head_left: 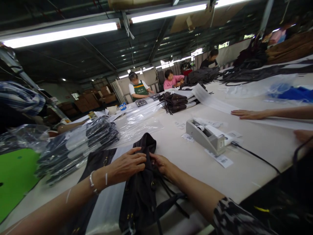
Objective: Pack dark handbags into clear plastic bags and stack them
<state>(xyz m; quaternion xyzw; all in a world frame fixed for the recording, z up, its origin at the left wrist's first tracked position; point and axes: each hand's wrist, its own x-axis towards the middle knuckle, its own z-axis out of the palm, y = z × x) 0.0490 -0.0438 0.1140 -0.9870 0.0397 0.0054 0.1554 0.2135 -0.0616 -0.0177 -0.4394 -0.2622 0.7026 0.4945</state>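
A dark brown folded garment (140, 186) with brass-coloured eyelets and loose straps lies on the table in front of me. A strip of whitish translucent sheet (107, 202) runs lengthwise over it. My left hand (130, 161), with a bracelet at the wrist, rests across the garment, fingers stretched out and lying on the cloth. At the garment's far right edge, my right hand (160, 163) pinches the fabric between thumb and fingers. Part of the pinched cloth is hidden behind the fingers.
A grey tape dispenser (205, 135) and paper labels (220, 159) lie right of the garment. Plastic-bagged garments (83, 140) are stacked left, near a green board (17, 179). A co-worker's hand (251, 114) presses a white sheet strip at right. More dark garments (176, 101) and people are farther back.
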